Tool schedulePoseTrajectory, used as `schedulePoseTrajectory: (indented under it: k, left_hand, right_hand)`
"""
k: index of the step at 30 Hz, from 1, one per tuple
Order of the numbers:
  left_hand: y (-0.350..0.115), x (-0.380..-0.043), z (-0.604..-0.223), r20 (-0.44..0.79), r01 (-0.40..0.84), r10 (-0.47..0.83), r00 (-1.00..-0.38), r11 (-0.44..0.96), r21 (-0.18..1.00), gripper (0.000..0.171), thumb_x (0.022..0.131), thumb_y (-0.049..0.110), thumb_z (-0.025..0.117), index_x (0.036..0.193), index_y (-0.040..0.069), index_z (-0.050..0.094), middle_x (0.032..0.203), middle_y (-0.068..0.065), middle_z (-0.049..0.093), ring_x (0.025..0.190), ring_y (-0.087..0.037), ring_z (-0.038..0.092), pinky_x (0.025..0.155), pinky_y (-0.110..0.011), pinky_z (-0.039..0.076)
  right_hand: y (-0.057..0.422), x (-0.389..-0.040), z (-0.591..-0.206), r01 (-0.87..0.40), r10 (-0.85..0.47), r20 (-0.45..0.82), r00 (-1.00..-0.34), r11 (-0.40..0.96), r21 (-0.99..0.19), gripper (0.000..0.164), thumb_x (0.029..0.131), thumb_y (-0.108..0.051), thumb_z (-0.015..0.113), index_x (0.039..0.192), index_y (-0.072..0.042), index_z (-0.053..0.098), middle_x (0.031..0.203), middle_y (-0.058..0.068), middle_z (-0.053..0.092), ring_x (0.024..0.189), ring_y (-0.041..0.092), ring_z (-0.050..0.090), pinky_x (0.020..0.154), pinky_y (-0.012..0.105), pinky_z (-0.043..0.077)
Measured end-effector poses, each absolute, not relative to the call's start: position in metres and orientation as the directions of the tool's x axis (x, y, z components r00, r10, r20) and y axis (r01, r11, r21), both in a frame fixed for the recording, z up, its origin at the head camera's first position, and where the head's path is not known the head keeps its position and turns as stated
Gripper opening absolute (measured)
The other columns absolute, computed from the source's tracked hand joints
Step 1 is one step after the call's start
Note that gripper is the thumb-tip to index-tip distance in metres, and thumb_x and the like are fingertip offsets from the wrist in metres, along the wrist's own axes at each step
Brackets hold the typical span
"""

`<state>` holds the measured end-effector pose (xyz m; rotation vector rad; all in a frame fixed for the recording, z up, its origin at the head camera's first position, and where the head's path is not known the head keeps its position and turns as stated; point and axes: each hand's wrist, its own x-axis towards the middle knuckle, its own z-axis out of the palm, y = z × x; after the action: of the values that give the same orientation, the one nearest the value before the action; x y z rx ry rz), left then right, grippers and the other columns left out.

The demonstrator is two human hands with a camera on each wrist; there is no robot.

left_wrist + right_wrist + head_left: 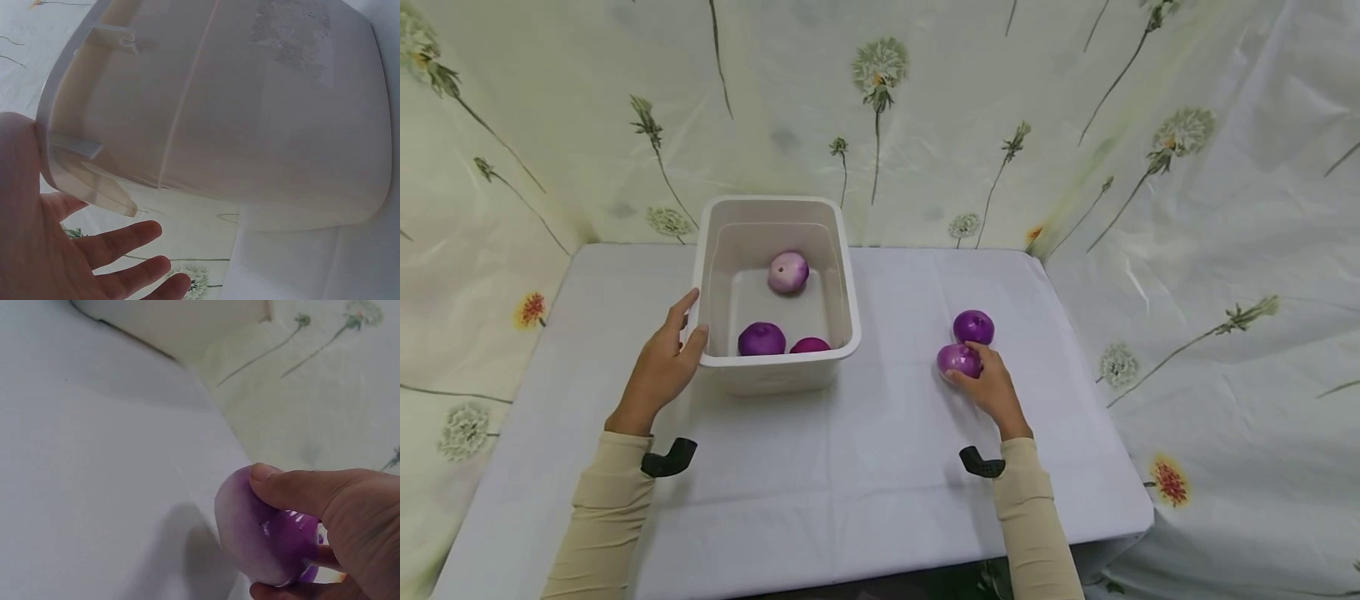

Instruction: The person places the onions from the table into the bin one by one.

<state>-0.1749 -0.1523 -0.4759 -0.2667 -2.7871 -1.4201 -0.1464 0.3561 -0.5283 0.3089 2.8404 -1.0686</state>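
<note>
My right hand point(997, 396) pinches a shiny purple-and-white red onion point(240, 528) between thumb and fingers, over the right part of the table. Just behind it sits another red onion point(973, 326). My left hand point(660, 367) rests against the left rim of a white plastic bin point(775, 375), its fingers spread and extended along the outside in the left wrist view. Inside the bin lie a paler onion point(787, 272) toward the back, a dark purple onion point(762, 339) near the front wall, and a magenta one point(810, 345) partly hidden by the front rim.
A white cloth point(895, 467) covers the table. Behind and at the sides hangs a curtain point(940, 125) printed with dandelions. Each wrist wears a black camera mount, such as the left mount point(670, 458).
</note>
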Motion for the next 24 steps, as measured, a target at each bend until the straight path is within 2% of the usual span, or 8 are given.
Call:
schedulePoseTrajectory:
  k: [6, 13, 19, 24]
  left_hand:
    - [-0.154, -0.177, -0.476, 0.088, 0.152, 0.137, -0.987, 0.585, 0.797, 0.061, 0.106, 0.038, 0.039, 0.161, 0.028, 0.016, 0.160, -0.023, 0.032, 0.142, -0.049, 0.037, 0.106, -0.068, 0.038]
    - [-0.155, -0.178, -0.477, 0.092, 0.148, 0.124, -0.988, 0.582, 0.800, 0.060, 0.106, 0.037, 0.040, 0.161, 0.028, 0.018, 0.159, -0.023, 0.034, 0.141, -0.048, 0.040, 0.105, -0.067, 0.039]
    - [-0.154, -0.178, -0.477, 0.090, 0.147, 0.126, -0.988, 0.582, 0.800, 0.061, 0.106, 0.039, 0.039, 0.161, 0.029, 0.017, 0.159, -0.024, 0.034, 0.141, -0.047, 0.040, 0.103, -0.069, 0.040]
    - [-0.154, -0.178, -0.478, 0.075, 0.136, 0.128, -0.989, 0.594, 0.793, 0.061, 0.106, 0.040, 0.039, 0.161, 0.029, 0.017, 0.159, -0.024, 0.034, 0.141, -0.047, 0.040, 0.104, -0.070, 0.038]
  right_hand:
    - [0.343, -0.162, -0.508, 0.128, 0.107, -0.072, -0.992, 0.745, -0.654, 0.074, 0.091, -0.032, 0.073, 0.151, -0.006, 0.037, 0.154, 0.028, 0.035, 0.142, 0.048, 0.037, 0.111, 0.063, 0.036]
    - [0.314, -0.188, -0.466, -0.012, 0.019, 0.040, -0.999, 0.745, -0.667, 0.073, 0.089, -0.034, 0.075, 0.150, -0.010, 0.042, 0.152, 0.023, 0.041, 0.137, 0.044, 0.044, 0.108, 0.062, 0.041]
    - [0.287, -0.207, -0.430, -0.083, -0.033, 0.085, -0.996, 0.720, -0.689, 0.075, 0.089, -0.035, 0.077, 0.150, -0.011, 0.042, 0.148, 0.021, 0.042, 0.128, 0.038, 0.049, 0.103, 0.055, 0.048]
    - [0.264, -0.219, -0.407, -0.147, -0.086, 0.122, -0.989, 0.697, -0.701, 0.075, 0.088, -0.032, 0.078, 0.150, -0.011, 0.042, 0.149, 0.018, 0.042, 0.129, 0.035, 0.049, 0.104, 0.051, 0.048]
